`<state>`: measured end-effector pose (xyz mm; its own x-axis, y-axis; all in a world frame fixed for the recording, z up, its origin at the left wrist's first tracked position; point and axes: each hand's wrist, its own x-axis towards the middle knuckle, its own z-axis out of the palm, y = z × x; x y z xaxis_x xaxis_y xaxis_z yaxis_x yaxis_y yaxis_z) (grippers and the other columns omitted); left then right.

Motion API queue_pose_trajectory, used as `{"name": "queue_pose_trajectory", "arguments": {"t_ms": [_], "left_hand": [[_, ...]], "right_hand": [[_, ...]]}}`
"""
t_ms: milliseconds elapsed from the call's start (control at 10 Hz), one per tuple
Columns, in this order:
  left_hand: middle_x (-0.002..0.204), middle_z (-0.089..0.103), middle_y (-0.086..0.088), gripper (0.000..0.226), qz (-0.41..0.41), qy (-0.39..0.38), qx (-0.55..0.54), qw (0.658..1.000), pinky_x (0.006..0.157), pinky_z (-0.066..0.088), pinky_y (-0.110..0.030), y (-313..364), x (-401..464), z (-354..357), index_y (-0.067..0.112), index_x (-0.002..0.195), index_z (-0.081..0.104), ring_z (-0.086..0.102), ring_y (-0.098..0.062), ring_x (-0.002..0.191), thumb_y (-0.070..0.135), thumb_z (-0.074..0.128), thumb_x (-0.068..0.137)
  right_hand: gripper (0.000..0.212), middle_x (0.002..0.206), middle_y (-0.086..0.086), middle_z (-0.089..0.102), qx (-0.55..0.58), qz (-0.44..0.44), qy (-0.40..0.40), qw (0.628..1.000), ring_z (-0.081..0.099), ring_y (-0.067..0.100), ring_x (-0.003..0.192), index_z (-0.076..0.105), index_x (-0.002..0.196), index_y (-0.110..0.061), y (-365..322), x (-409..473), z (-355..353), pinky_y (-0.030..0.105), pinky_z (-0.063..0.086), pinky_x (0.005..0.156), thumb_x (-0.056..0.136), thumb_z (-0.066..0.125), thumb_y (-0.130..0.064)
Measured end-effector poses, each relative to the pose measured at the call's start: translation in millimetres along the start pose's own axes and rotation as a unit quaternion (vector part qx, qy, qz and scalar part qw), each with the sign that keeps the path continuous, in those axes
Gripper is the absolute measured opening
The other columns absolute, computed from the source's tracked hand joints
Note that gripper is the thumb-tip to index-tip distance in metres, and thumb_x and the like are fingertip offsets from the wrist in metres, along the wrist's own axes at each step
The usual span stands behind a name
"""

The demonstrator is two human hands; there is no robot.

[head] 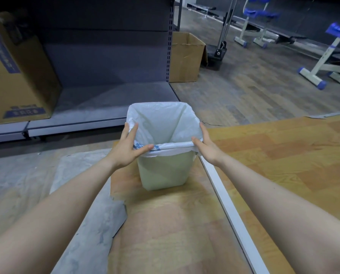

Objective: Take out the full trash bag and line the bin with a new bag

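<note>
The left hand (pixel 125 147) pinches the folded-over edge of the white bag (pixel 165 123) at the bin's near left corner — thumb along the front rim, fingers up the side. The right hand (pixel 206 147) lies with straight fingers against the near right corner. The pale bin (pixel 165 171) stands upright on wood-patterned floor (pixel 274 155), before a grey shelf (pixel 110 99) carrying a cardboard box (pixel 17 80).
</note>
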<state>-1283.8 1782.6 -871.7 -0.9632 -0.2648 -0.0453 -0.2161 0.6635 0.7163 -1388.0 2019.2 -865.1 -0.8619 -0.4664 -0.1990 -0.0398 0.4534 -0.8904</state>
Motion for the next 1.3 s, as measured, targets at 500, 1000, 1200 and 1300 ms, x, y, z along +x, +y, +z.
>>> {"name": "queue_pose_trajectory", "arguments": {"t_ms": [500, 1000, 1200, 1300], "left_hand": [[0.116, 0.045, -0.007, 0.058, -0.202, 0.064, -0.271, 0.939, 0.082, 0.050, -0.043, 5, 14, 13, 0.013, 0.144, 0.013, 0.052, -0.027, 0.093, 0.008, 0.036, 0.092], [0.152, 0.030, -0.015, 0.090, -0.180, 0.089, -0.011, 0.979, 0.107, 0.031, -0.042, 13, 23, -57, 0.011, 0.149, 0.019, 0.031, -0.031, 0.138, 0.059, 0.056, 0.082], [0.152, 0.030, -0.011, 0.082, -0.204, 0.011, -0.012, 0.979, 0.106, 0.031, -0.039, 75, 9, -101, 0.016, 0.148, 0.025, 0.033, -0.028, 0.138, 0.056, 0.057, 0.084], [0.150, 0.033, -0.012, 0.078, -0.206, 0.003, -0.003, 0.979, 0.106, 0.031, -0.037, 116, 1, -134, 0.016, 0.147, 0.028, 0.034, -0.029, 0.137, 0.053, 0.057, 0.085]], "right_hand": [[0.066, 0.141, 0.005, 0.046, 0.121, 0.223, 0.036, 0.967, 0.045, 0.025, 0.128, 0.032, 0.145, -0.017, -1, 14, 7, 0.044, 0.030, 0.112, 0.093, 0.031, -0.058], [0.065, 0.152, 0.005, 0.031, -0.055, 0.164, 0.013, 0.985, 0.032, 0.025, 0.139, 0.020, 0.148, -0.009, -54, 22, -27, 0.032, 0.027, 0.108, 0.097, 0.042, -0.043], [0.065, 0.155, 0.003, 0.025, -0.114, 0.172, -0.052, 0.977, 0.028, 0.023, 0.142, 0.019, 0.149, -0.012, -132, 9, -46, 0.031, 0.024, 0.112, 0.096, 0.046, -0.038], [0.063, 0.156, 0.003, 0.023, -0.115, 0.184, -0.066, 0.974, 0.025, 0.022, 0.143, 0.021, 0.149, -0.013, -176, -2, -58, 0.033, 0.022, 0.114, 0.097, 0.046, -0.036]]}}
